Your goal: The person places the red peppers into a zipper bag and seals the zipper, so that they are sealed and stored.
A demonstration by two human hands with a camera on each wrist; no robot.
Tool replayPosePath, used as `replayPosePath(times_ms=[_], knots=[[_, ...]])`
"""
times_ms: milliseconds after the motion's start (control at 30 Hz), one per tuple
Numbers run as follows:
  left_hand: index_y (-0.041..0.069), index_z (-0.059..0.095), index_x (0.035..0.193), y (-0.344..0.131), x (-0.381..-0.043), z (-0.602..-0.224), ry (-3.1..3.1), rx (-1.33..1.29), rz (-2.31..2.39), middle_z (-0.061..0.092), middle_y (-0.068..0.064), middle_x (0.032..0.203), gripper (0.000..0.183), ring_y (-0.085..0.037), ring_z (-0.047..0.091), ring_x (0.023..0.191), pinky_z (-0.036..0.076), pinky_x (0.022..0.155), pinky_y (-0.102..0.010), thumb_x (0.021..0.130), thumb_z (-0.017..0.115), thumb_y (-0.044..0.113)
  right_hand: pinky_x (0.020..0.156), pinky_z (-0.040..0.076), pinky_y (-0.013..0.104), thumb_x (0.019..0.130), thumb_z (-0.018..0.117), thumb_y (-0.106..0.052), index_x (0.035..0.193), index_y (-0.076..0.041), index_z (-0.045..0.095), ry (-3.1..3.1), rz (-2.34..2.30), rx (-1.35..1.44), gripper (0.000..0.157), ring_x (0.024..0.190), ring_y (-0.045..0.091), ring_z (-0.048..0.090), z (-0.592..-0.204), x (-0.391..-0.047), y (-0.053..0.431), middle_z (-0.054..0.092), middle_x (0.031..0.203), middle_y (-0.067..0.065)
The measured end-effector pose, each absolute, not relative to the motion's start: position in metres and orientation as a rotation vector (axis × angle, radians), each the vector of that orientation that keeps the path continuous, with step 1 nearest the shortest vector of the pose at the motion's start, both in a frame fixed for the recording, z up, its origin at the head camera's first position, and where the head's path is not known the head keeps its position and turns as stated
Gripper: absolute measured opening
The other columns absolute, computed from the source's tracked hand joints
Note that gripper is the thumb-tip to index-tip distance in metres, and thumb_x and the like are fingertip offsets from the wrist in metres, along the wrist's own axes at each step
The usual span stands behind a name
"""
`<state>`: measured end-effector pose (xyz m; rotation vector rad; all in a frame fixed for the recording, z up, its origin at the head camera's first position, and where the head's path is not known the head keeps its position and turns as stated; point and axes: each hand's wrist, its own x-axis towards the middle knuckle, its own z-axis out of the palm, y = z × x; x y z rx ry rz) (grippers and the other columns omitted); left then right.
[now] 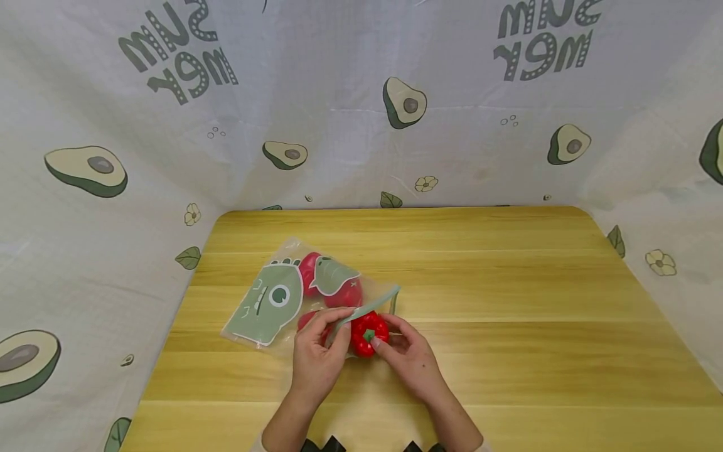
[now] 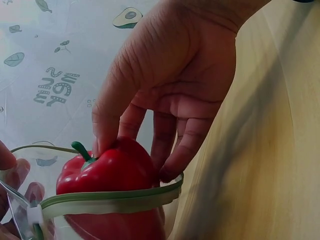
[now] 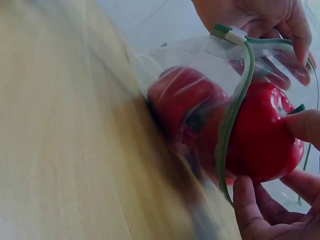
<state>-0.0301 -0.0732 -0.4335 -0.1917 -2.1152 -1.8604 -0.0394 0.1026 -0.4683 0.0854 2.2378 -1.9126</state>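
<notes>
A clear zip bag (image 1: 277, 304) printed with a green one-eyed cartoon figure lies on the table, its mouth toward the person. My left hand (image 1: 319, 358) pinches the bag's rim beside the white slider (image 3: 236, 35) and holds the mouth apart. My right hand (image 1: 415, 364) grips a red bell pepper (image 1: 361, 342), thumb by its green stem and fingers around its side. The pepper sits partly inside the mouth, with the green zip strip (image 2: 115, 198) crossing in front of it. Behind it in the bag lies another red pepper (image 3: 185, 100); more red rounded items (image 1: 344, 294) show farther in.
The wood-grain table (image 1: 508, 270) extends to the right of the bag and hands. A white cloth (image 1: 339, 81) with avocado prints hangs behind the table and along both sides. Black pointed objects (image 1: 333, 444) show at the bottom edge of the head view.
</notes>
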Motion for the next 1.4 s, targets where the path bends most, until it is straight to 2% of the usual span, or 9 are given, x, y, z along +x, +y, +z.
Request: replayPosePath(times_ms=[433, 700, 900, 1167, 1400], knots=[[0.011, 0.076, 0.11, -0.073, -0.031, -0.438, -2.055, -0.234, -1.84, 0.076, -0.006, 0.109, 0.028, -0.015, 0.071, 0.101, 0.058, 0.09, -0.023, 0.09, 0.07, -0.006, 0.081, 0.058, 0.024, 0.091, 0.077, -0.015, 0.135, -0.012, 0.063, 2.152, -1.971, 0.075, 0.046, 0.103, 0.026, 0.073, -0.47, -0.047, 0.089, 0.064, 0.117, 0.016], [0.007, 0.076, 0.109, -0.071, -0.032, -0.436, -2.025, -0.27, -1.813, 0.076, -0.009, 0.108, 0.032, -0.015, 0.071, 0.101, 0.057, 0.092, -0.023, 0.086, 0.069, -0.014, 0.082, 0.062, 0.031, 0.09, 0.077, -0.016, 0.132, -0.01, 0.064, 2.181, -1.963, 0.064, 0.044, 0.104, 0.026, 0.072, -0.47, -0.049, 0.08, 0.065, 0.126, 0.015], [0.007, 0.076, 0.109, -0.071, -0.032, -0.437, -2.012, -0.298, -1.774, 0.075, -0.009, 0.108, 0.03, -0.017, 0.072, 0.1, 0.058, 0.092, -0.024, 0.087, 0.069, -0.012, 0.085, 0.063, 0.035, 0.09, 0.078, -0.016, 0.126, -0.008, 0.066, 2.206, -1.959, 0.037, 0.038, 0.106, 0.028, 0.072, -0.472, -0.053, 0.074, 0.066, 0.124, 0.014], [0.006, 0.076, 0.109, -0.07, -0.032, -0.435, -1.994, -0.305, -1.817, 0.075, -0.011, 0.107, 0.03, -0.015, 0.071, 0.101, 0.058, 0.092, -0.026, 0.087, 0.068, -0.013, 0.088, 0.062, 0.036, 0.091, 0.077, -0.018, 0.129, -0.008, 0.063, 2.232, -1.932, -0.028, 0.042, 0.108, 0.028, 0.07, -0.476, -0.058, 0.066, 0.067, 0.121, 0.015], [0.007, 0.076, 0.108, -0.069, -0.032, -0.434, -1.989, -0.315, -1.784, 0.076, -0.01, 0.107, 0.03, -0.015, 0.071, 0.101, 0.059, 0.089, -0.022, 0.087, 0.068, -0.013, 0.079, 0.062, 0.033, 0.09, 0.077, -0.011, 0.125, -0.001, 0.065, 2.32, -1.874, -0.07, 0.038, 0.101, 0.029, 0.072, -0.476, -0.065, 0.059, 0.072, 0.114, 0.019]])
